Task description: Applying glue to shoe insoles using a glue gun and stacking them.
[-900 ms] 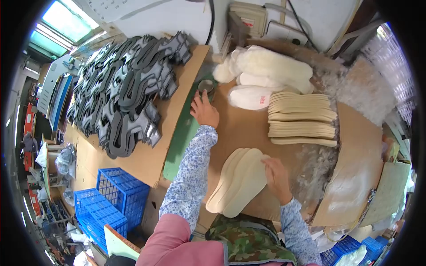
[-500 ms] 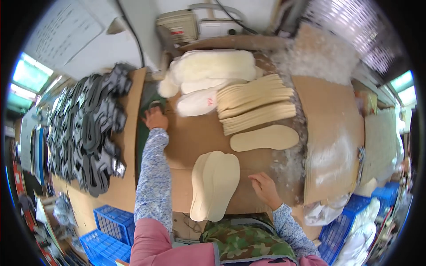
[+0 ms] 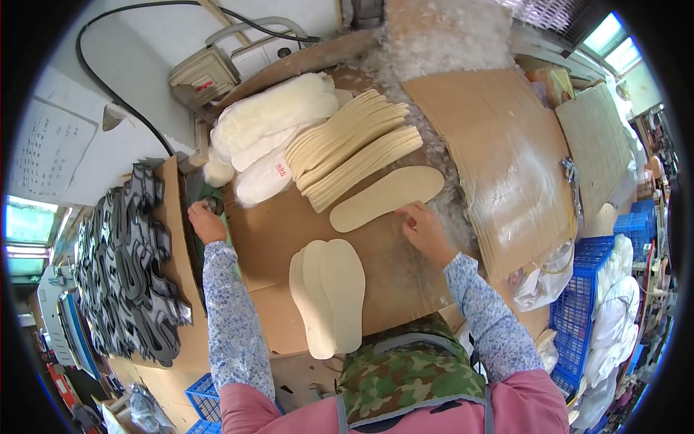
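A single cream insole lies flat on the cardboard-covered table. At its near edge is my right hand, thumb and fingers closed in a pinch on the rim. My left hand reaches to the table's left side, its fingers curled by a small dark roundish thing; what exactly they grip is partly hidden. Between my forearms, a few overlapping cream insoles lie near the front edge. Beyond the single insole stand rows of stacked cream insoles, beside a white insole with a red mark.
White fleecy insoles are piled at the back. Grey-and-black strap-like pieces hang in layers at the left, beyond an upright cardboard edge. Cardboard sheets with white fluff lie right; blue crates stand below.
My right hand has moved forward from the table's front to the single insole's near edge. My left hand stays by the dark thing. The whole view has turned.
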